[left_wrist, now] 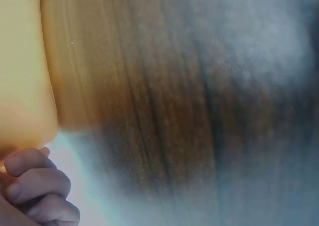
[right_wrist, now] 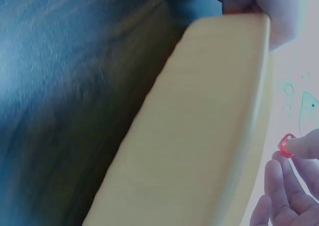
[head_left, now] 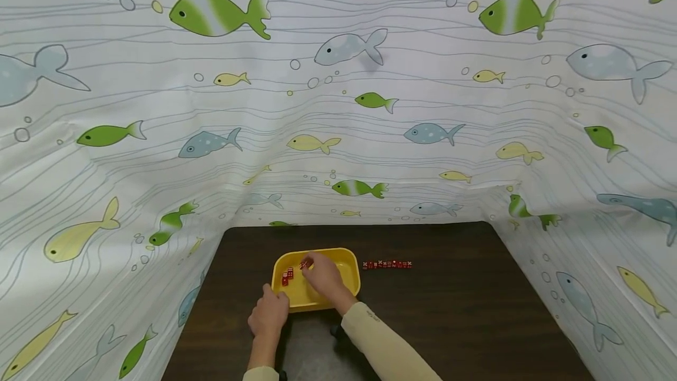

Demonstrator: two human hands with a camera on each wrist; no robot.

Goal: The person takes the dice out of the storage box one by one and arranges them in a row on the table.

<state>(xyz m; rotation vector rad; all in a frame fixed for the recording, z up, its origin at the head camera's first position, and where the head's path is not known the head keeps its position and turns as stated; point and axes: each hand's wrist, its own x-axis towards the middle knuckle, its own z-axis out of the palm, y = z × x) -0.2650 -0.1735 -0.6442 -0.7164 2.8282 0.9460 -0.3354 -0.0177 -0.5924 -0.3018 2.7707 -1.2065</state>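
Note:
A shallow yellow tray (head_left: 346, 257) lies on the dark table, with several red dice (head_left: 287, 276) in its left part. My left hand (head_left: 268, 312) grips the tray's front left corner; in the left wrist view its fingers (left_wrist: 42, 183) are curled at the tray's edge. Over the tray, my right hand (head_left: 324, 277) pinches a red die (right_wrist: 286, 144) with white pips between thumb and fingertips. Part of the tray's inside is hidden behind the right hand and forearm.
Right of the tray, several red dice (head_left: 387, 264) stand in a straight row on the brown wooden table (head_left: 455, 310). A white curtain with fish prints (head_left: 359, 134) surrounds the table at the back and both sides. Something grey (head_left: 317, 348) shows at the front edge between the forearms.

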